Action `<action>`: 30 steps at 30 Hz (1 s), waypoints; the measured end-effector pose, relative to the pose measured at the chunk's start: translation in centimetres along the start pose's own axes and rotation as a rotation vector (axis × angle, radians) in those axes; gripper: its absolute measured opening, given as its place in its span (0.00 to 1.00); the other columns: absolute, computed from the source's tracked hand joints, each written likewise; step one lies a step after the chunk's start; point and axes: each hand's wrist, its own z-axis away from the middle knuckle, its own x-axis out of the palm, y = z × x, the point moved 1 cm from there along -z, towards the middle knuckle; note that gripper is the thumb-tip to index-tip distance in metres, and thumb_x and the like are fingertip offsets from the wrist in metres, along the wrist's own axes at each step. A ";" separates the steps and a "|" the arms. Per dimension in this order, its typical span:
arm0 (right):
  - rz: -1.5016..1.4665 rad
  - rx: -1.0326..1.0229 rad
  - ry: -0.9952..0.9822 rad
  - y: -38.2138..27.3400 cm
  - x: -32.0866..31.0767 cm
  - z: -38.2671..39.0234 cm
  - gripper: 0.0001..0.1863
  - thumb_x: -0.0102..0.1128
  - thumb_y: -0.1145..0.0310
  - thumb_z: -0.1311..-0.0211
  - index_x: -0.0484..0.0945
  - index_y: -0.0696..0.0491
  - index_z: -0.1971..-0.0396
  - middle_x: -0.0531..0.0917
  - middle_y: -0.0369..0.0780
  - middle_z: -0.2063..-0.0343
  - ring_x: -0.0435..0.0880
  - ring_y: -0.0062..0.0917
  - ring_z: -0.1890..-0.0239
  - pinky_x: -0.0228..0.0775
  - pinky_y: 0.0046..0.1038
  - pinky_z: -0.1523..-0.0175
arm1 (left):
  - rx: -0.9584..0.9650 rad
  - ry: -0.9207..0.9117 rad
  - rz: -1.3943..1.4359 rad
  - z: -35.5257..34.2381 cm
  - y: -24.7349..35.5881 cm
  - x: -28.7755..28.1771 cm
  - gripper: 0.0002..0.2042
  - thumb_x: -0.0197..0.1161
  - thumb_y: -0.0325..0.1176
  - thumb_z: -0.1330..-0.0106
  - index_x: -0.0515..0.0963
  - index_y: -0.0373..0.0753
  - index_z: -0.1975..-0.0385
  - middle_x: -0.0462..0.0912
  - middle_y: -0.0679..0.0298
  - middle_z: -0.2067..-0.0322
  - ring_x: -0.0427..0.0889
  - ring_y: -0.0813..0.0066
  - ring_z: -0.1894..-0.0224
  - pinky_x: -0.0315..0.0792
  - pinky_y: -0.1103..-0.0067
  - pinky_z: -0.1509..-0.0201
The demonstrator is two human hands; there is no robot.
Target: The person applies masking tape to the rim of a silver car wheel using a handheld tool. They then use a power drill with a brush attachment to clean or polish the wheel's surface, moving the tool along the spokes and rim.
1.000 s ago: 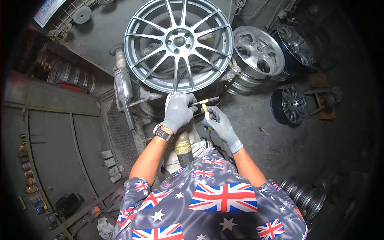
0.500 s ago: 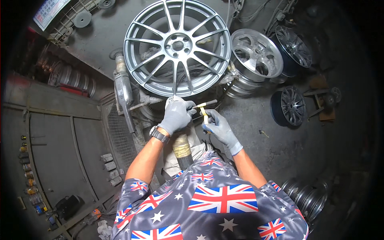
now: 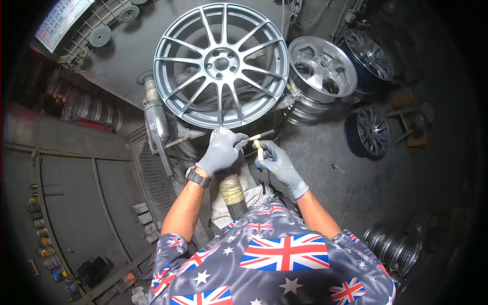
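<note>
Scuffed grey workshop floor (image 3: 325, 188), smooth silver spoked wheel (image 3: 226, 73) above it; just short of its rim the grey-gloved left hand (image 3: 219, 152) pinches a slim rod (image 3: 267, 133), while the right hand (image 3: 279, 163) pinches a yellow strip (image 3: 260, 152) close by, any join unclear, lower end glove-hidden, far right lost in dark.

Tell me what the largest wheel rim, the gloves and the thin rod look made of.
Largest wheel rim: metal, likely alloy, with a satin silver finish; it catches bright highlights. Gloves: probably coated fabric, matte grey; the surface shows little shine. Thin rod: perhaps metal, straight and dull dark grey, but too small to be sure.
</note>
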 end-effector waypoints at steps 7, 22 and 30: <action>-0.052 0.017 -0.018 -0.5 0.0 -0.2 0.28 0.68 0.76 0.36 0.74 0.58 0.35 0.81 0.34 0.61 0.79 0.13 0.62 0.77 0.23 0.56 | -0.048 0.151 -0.097 0.2 1.4 0.8 0.09 0.73 0.31 0.39 0.85 0.38 0.61 0.85 0.51 0.64 0.82 0.48 0.54 0.74 0.59 0.46; -0.047 0.069 0.012 -0.2 -0.7 -0.5 0.26 0.68 0.73 0.32 0.74 0.57 0.35 0.81 0.34 0.63 0.79 0.14 0.66 0.76 0.22 0.59 | 0.048 0.069 -0.056 0.2 0.5 0.7 0.09 0.67 0.37 0.31 0.88 0.42 0.58 0.86 0.53 0.70 0.84 0.51 0.58 0.72 0.58 0.48; -0.017 -0.004 0.015 -0.4 -0.5 0.6 0.25 0.67 0.74 0.30 0.74 0.58 0.35 0.80 0.34 0.59 0.80 0.15 0.64 0.78 0.24 0.55 | -0.032 0.221 -0.230 0.0 1.5 1.6 0.10 0.75 0.36 0.41 0.86 0.45 0.61 0.85 0.57 0.67 0.83 0.53 0.54 0.70 0.59 0.49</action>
